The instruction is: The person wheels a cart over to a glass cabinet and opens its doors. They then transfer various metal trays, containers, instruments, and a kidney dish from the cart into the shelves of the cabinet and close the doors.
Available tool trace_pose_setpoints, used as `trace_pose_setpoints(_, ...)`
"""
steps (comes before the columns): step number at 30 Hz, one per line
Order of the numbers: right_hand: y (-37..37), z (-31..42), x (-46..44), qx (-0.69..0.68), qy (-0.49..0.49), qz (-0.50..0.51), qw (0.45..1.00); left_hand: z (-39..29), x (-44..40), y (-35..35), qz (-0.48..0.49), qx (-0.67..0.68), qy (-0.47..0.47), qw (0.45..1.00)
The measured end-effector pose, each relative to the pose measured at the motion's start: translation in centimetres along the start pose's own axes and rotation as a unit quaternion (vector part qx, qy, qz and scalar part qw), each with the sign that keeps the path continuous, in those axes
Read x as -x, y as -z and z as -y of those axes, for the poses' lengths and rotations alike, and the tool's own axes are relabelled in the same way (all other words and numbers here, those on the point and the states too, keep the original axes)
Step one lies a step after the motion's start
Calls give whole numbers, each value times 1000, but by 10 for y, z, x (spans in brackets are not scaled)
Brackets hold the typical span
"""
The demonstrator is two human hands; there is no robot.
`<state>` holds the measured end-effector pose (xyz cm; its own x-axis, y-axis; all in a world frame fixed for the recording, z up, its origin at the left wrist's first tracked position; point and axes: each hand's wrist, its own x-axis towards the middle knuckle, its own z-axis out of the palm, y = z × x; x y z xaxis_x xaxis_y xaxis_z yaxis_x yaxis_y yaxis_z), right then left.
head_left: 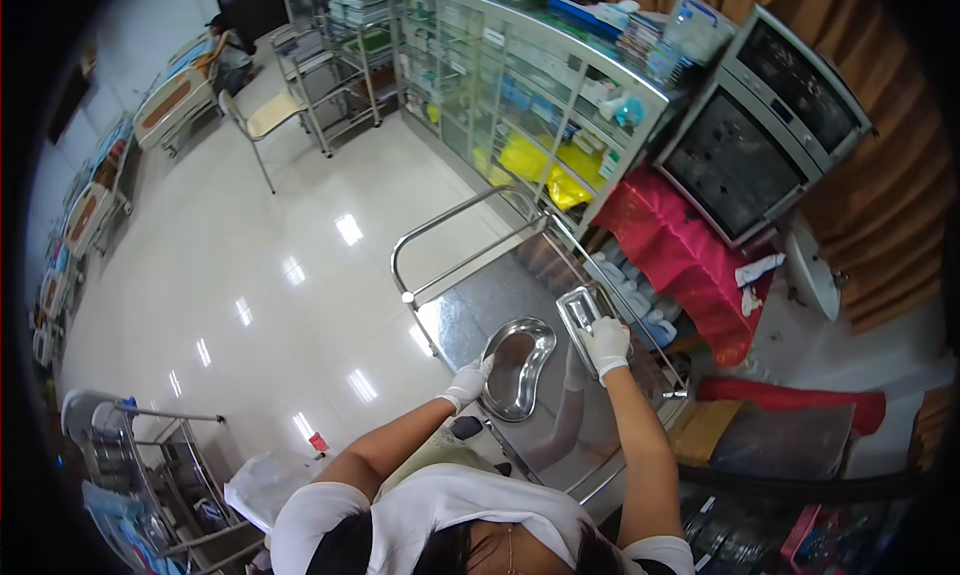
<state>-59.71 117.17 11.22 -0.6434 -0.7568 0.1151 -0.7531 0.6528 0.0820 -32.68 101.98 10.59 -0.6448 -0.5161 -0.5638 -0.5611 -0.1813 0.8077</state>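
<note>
A shiny metal kidney dish [541,337] is on the steel trolley top [455,320]. My left hand [466,385], in a white glove, is closed at the dish's left rim, its fingertips partly hidden. To the right, my gloved right hand [606,347] grips the near end of a small rectangular metal tray [578,310], fingers over its edge. The tray sits close to the trolley's right rail, and part of it is covered by my hand. I cannot tell whether the tray touches the trolley top.
A curved rail [398,250] rises at the trolley's far end. Beyond stands a glass cabinet [470,55] with supplies. On the right, an oven-like appliance [735,155] sits on a red cloth [670,245]. A chair [268,115] and beds [180,100] are farther left, with a person [236,60] there.
</note>
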Motion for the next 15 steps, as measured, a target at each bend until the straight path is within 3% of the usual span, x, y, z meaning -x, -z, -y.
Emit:
trace_pose_setpoints(4, 2, 3, -2, 63, 32, -17, 997, 4, -1, -2, -25, -45, -21, 998)
trace_pose_setpoints(7, 3, 2, -5, 63, 25, 17, 998, -2, 9, -7, -68, -42, -45, 996)
trace_pose_setpoints(15, 2, 0, -7, 40, 34, -5, 999, -4, 16, -6, -102, -55, -52, 992)
